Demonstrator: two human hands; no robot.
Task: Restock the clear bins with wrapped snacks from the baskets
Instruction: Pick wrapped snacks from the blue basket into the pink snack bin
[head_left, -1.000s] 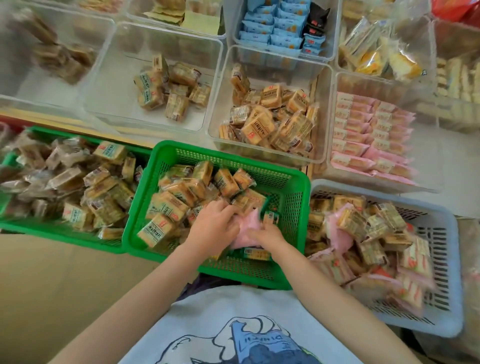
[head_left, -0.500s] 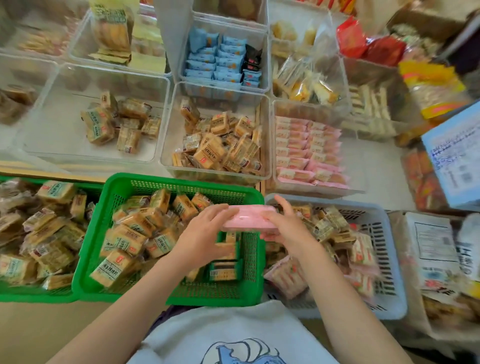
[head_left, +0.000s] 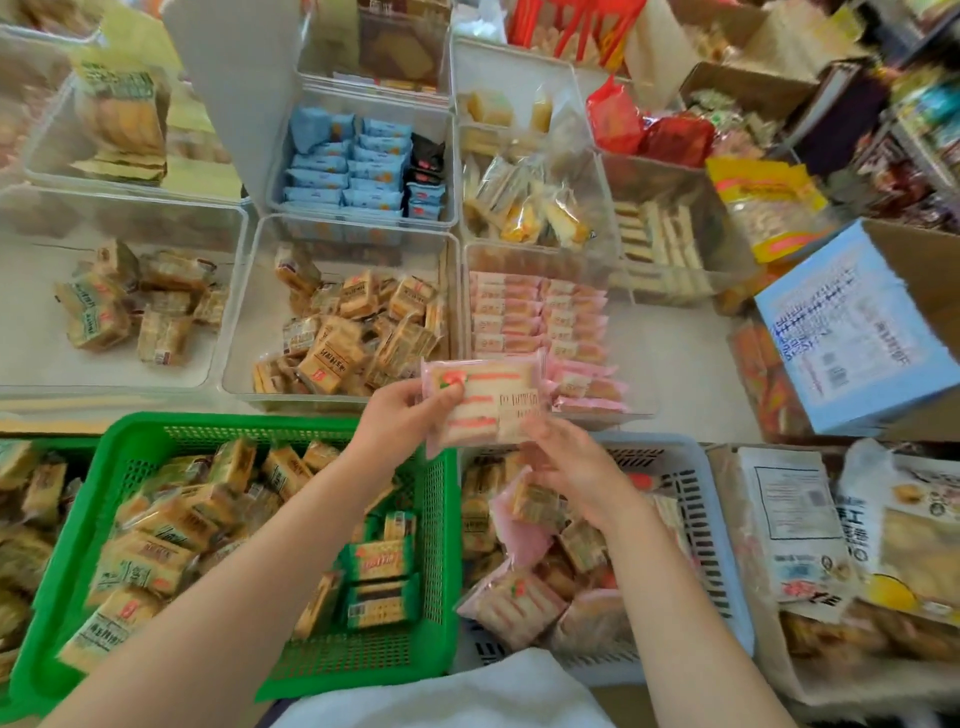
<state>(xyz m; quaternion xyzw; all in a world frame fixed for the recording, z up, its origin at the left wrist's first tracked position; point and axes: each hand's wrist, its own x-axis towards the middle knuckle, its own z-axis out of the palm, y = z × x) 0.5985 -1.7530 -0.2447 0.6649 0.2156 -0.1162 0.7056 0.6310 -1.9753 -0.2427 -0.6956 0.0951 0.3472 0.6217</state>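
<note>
The task looked to be in its middle part. Both hands held one pink wrapped snack (head_left: 485, 402) in the centre of the frame, above the near edge of the clear bin of pink packs (head_left: 537, 260) and not yet inside it. The left hand (head_left: 402, 421) pinched the left end of the snack between thumb and fingers, and the right hand (head_left: 569, 465) supported its lower right corner with curled fingers. That bin already held two neat rows of pink packs, too many and too blurred to count exactly. Two baskets in the lower part of the frame still carried stock: the green basket (head_left: 441, 499) with many yellow-brown packs and two green ones, and the grey basket (head_left: 696, 499) with at least three pink packs among mixed ones. So much work was left, I judged.
</note>
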